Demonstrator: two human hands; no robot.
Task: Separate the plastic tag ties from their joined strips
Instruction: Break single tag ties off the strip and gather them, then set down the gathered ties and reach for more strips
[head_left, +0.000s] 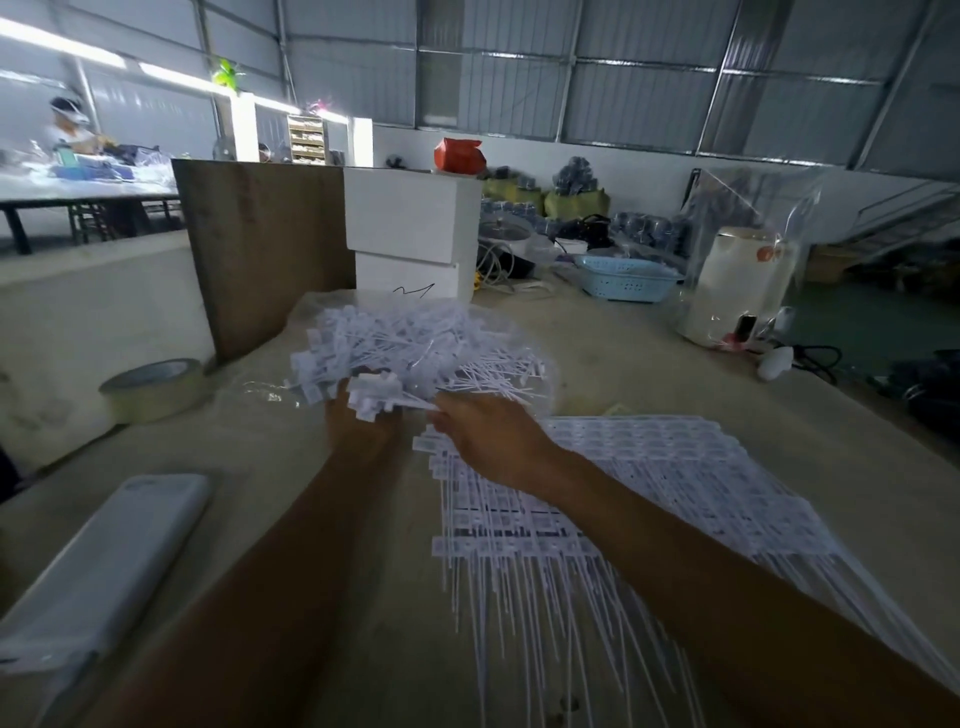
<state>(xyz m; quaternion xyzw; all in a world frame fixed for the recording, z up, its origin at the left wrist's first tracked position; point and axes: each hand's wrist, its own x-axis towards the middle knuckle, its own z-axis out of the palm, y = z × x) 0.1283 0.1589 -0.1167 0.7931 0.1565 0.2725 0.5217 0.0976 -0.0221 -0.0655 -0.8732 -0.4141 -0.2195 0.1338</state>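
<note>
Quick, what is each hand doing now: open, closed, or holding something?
Left hand: closed on a bunch of tag ties.
Right hand: pinching the same bunch's thin ends.

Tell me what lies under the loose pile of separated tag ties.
The loose pile rests on a clear plastic sheet spread over the tabletop. Whatever sits beneath the pile's middle is covered by ties. Both hands, left and right, hold a bunch at its near edge.

bare table (649, 364) right of tie pile (415, 348), tape roll (156, 387) left

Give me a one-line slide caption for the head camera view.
Both hands, left hand and right hand, hold a bunch of white plastic tag ties between a loose pile and stacked joined strips.
</note>
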